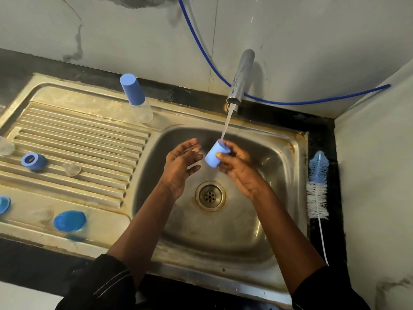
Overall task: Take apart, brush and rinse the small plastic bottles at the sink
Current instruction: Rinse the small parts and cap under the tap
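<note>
My right hand (234, 166) holds a light blue bottle cap (215, 155) over the sink basin (223, 231), with its open end up under the water stream (226, 124) from the tap (242, 77). My left hand (181, 163) hovers just left of the cap, fingers apart and holding nothing. A whole small bottle (136, 99) with a blue cap and clear body stands upright at the back of the drainboard. A blue and white bottle brush (317, 186) lies on the counter to the right of the basin.
On the ribbed drainboard (78, 139) lie loose parts: a blue cap on its side (34, 161), a small clear piece (72, 169), a blue cap (69, 221), another blue piece (4, 204) and a clear bottle body (5, 146) at the left edge. A blue hose (290, 102) runs along the wall.
</note>
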